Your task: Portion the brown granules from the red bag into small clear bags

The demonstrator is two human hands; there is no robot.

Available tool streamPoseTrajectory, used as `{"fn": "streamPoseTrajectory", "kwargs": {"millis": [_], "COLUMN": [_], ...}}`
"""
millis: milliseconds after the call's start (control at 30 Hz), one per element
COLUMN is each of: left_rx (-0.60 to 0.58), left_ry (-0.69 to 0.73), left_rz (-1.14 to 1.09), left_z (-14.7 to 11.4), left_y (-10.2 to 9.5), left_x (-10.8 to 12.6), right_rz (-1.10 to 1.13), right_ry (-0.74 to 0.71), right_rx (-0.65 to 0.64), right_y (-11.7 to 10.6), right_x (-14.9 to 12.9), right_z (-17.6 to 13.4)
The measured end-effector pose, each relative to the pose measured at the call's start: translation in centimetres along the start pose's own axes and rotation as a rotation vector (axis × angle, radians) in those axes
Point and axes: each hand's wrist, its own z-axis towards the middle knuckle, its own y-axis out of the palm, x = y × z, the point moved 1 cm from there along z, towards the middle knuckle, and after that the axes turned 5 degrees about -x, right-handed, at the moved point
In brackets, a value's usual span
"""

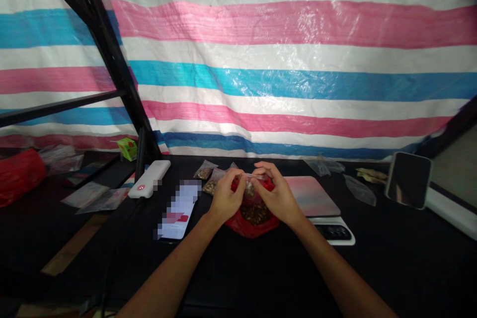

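Both hands pinch the top of a small clear zip bag (249, 188) between thumbs and fingers. My left hand (228, 195) grips its left side, and my right hand (275, 193) its right side. What lies inside the bag is hard to make out. Just below it, a red plastic bag (248, 228) lies open, holding many small brown pieces (256, 212) that look like seeds or grains. Beyond my left hand lie small filled zip bags (204, 171), partly hidden by the fingers. A kitchen scale (311, 196) with a shiny plate stands beside my right hand.
Left of my hands lie a lit phone (181, 211) and a white power bank (149, 179). Flat clear bags (95, 196) and another red bag (20, 176) are farther left. At right are loose clear bags (359, 190) and an upright dark-screened device (409, 180). A black metal frame (108, 54) rises at left.
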Motion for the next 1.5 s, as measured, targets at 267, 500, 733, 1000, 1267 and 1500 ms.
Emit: {"fn": "streamPoseTrajectory", "kwargs": {"millis": [267, 500, 733, 1000, 1267, 1500], "left_rx": [-0.005, 0.002, 0.028, 0.122, 0.178, -0.018], "left_ry": [0.065, 0.09, 0.082, 0.049, -0.214, -0.228], "left_rz": [-0.006, 0.024, -0.047, -0.023, 0.35, 0.522], "left_z": [0.0, -0.2, -0.6, -0.2, 0.2, -0.3], "left_y": [0.0, 0.1, 0.0, -0.5, -0.9, -0.2], "left_x": [0.8, 0.8, 0.5, 0.7, -2.2, -2.9], "right_rz": [-0.03, -0.043, -0.059, -0.028, 0.059, -0.103], "right_ry": [0.024, 0.041, 0.04, 0.079, 0.198, 0.146], "right_rx": [0.044, -0.008, -0.055, 0.12, 0.477, 0.408], "right_y": [0.1, 0.5, 0.6, -0.9, -4.4, -3.5], "right_x": [-0.1, -0.2, -0.8, 0.0, 2.4, 2.5], "right_z": [-0.3, -0.4, -0.7, 0.2, 1.0, 0.6]}}
